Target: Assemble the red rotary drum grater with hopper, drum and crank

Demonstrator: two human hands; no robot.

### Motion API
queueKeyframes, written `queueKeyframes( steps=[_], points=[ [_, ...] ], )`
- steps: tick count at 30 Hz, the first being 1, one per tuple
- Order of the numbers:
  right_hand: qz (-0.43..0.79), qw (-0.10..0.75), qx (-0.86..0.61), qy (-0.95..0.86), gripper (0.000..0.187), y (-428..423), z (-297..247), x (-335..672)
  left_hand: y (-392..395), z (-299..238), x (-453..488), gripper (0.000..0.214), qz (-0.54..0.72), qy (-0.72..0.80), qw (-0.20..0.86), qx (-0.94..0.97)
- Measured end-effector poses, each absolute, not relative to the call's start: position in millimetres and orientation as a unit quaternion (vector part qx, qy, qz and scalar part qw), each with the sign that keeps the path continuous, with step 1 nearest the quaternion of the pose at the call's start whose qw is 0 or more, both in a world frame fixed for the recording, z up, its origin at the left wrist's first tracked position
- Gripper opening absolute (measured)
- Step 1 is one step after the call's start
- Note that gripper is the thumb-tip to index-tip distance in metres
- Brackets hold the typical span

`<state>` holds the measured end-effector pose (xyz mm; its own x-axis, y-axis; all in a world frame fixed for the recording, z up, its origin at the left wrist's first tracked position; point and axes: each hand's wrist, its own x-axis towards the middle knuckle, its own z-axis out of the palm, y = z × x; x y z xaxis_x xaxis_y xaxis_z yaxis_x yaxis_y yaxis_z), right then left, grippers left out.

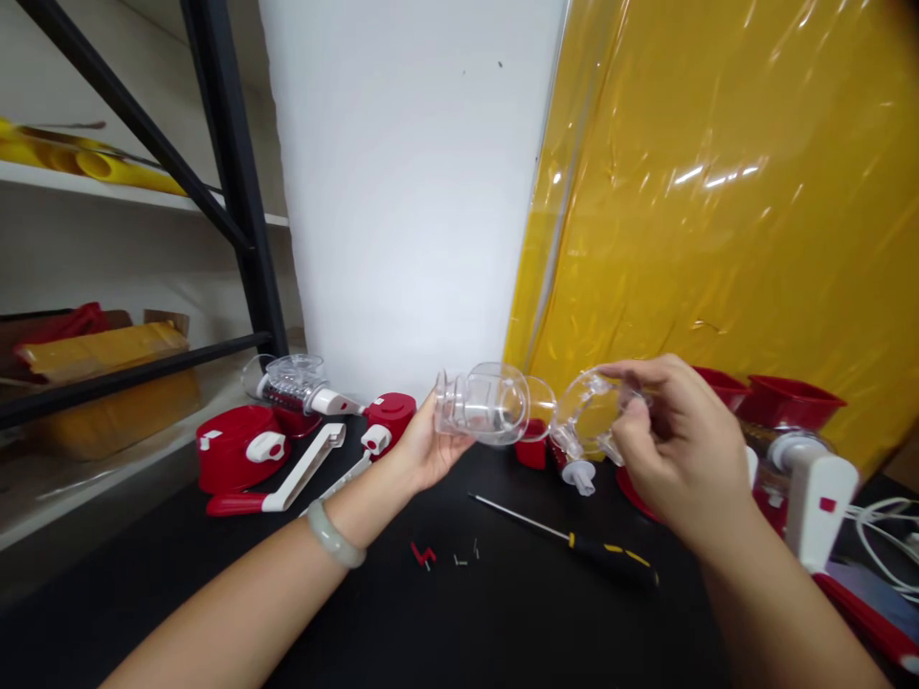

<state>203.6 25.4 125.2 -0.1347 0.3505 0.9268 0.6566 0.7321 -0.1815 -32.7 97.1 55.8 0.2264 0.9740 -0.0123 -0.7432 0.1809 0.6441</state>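
My left hand point(432, 442) is wrapped around a clear plastic housing point(495, 404) with a rounded, tubular body, lying sideways above the table. Just to its right, my right hand point(667, 445) pinches a clear plastic ring point(583, 397) between thumb and forefinger. The ring is close to the housing's open end; whether they touch I cannot tell. Below them a screwdriver point(567, 536) with a black and yellow handle lies on the black table point(459, 632). Small screws point(463, 560) and a little red plastic part point(422, 554) rest to its left.
Red and white rotary-grater parts stand at the left, among them a red base point(234, 448) and a white crank with a red grip point(305, 469). A clear drum piece point(574, 469) lies behind the screwdriver. A grater point(811, 478) and white cables point(886, 536) occupy the right. Black-framed shelving point(226, 144) borders the left.
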Motion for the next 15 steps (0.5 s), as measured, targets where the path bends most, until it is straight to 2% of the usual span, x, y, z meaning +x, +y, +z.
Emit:
queueKeyframes(
  steps=[3, 5, 11, 15],
  points=[
    [-0.005, 0.577, -0.346, -0.740, 0.017, 35, 121, 208, 96, 58, -31, 0.034, 0.610, 0.230, 0.714, 0.254],
    [0.035, 0.593, -0.320, -0.738, 0.014, 38, 121, 209, 97, 58, -30, 0.035, 0.620, 0.226, 0.707, 0.253],
    [0.087, 0.648, -0.209, -0.727, 0.013, 40, 125, 207, 96, 56, -29, 0.042, 0.597, 0.230, 0.727, 0.251],
    [0.091, 0.647, -0.161, -0.740, 0.016, 36, 124, 202, 90, 58, -27, 0.039, 0.567, 0.242, 0.752, 0.231]
  ],
)
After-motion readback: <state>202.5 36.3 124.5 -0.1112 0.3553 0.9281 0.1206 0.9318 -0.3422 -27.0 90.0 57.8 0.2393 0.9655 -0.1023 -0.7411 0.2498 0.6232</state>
